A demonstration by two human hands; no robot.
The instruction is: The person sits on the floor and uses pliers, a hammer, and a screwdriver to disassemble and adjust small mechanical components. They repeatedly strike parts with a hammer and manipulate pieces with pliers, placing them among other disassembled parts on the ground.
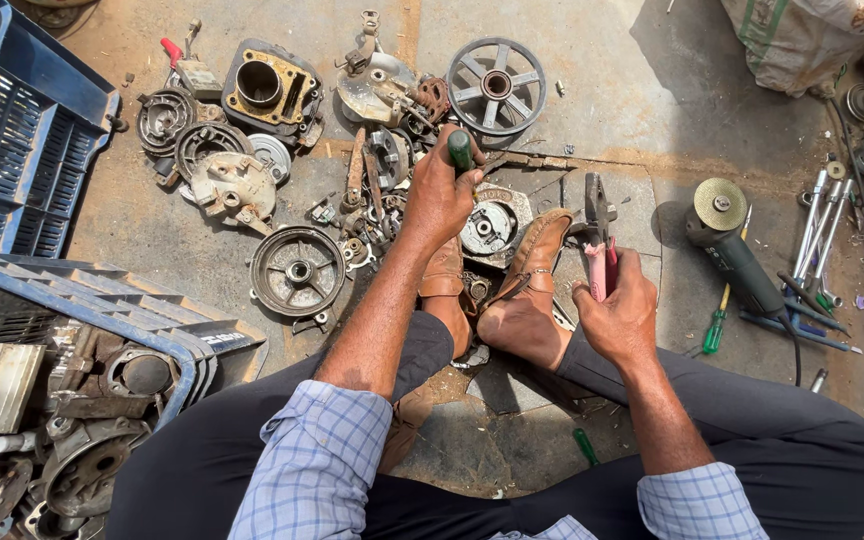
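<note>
My left hand (439, 195) grips a green-handled tool (461, 150), its tip hidden behind the hand, over a round metal engine part (489, 226) on the floor. My brown shoes (530, 262) press against that part from both sides. My right hand (617, 312) holds pliers with pink grips (600, 240), jaws pointing away from me, just right of the part. I sit on the concrete floor with my knees spread.
Several greasy engine parts lie ahead, among them a spoked pulley (496, 84) and a brake drum (298, 271). Blue crates (22, 130) stand at left, one holding metal parts. An angle grinder (727, 235), a green screwdriver (715, 328) and spanners (817, 225) lie at right.
</note>
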